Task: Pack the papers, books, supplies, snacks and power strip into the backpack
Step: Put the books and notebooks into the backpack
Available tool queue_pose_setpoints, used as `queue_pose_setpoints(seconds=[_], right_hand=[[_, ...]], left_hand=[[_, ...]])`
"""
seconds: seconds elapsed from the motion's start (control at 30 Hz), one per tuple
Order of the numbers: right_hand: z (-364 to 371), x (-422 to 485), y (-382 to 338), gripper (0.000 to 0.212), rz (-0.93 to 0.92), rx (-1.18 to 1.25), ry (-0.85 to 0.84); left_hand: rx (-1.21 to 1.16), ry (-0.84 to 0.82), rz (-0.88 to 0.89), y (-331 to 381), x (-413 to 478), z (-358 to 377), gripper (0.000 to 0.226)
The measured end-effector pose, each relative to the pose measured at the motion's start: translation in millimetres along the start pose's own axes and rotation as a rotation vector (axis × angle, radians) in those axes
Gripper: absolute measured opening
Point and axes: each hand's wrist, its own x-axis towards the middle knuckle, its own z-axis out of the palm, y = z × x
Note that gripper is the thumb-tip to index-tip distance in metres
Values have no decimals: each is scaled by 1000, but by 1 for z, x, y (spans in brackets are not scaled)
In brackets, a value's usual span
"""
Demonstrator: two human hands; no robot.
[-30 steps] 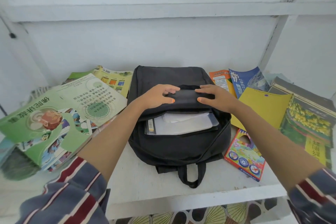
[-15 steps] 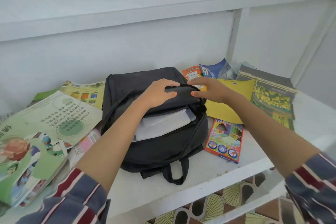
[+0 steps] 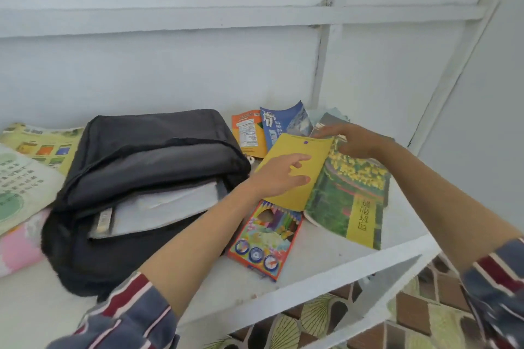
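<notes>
The black backpack point(image 3: 147, 156) lies on the white shelf point(image 3: 326, 252) with its main compartment unzipped, and white papers point(image 3: 167, 204) show inside. To its right a yellow envelope point(image 3: 295, 144) lies partly over a green book point(image 3: 348, 198). My left hand point(image 3: 280, 176) lies on the envelope with fingers spread and relaxed. My right hand point(image 3: 351, 142) reaches to the envelope's far top edge, its straight fingers touching that edge and the book beneath. A coloured pencil box point(image 3: 263, 238) lies in front of the envelope.
An orange snack packet point(image 3: 248, 133) and a blue packet point(image 3: 279, 122) lean at the back wall behind the envelope. Left of the backpack lie green books point(image 3: 17, 178), a yellow-green book point(image 3: 42, 144) and a pink item point(image 3: 17, 246). The shelf edge runs close on the right.
Both hands let go of the backpack's top flap and moved right to the yellow envelope. My view turned right as well.
</notes>
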Motion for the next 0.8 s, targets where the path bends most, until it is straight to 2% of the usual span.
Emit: queue_pose_setpoints(seconds=[0.13, 0.37, 0.5, 0.8], right_hand=[[-7, 13, 29, 64, -75, -103, -135], [-2, 35, 61, 40, -310, -217, -180], [-6, 36, 68, 24, -391, -120, -139], [-31, 32, 65, 14, -513, 73, -110]], left_hand=[[59, 100, -122, 11, 17, 33, 70], [120, 116, -275, 25, 10, 60, 85], [152, 107, -305, 33, 7, 65, 83], [-39, 152, -302, 61, -2, 56, 82]])
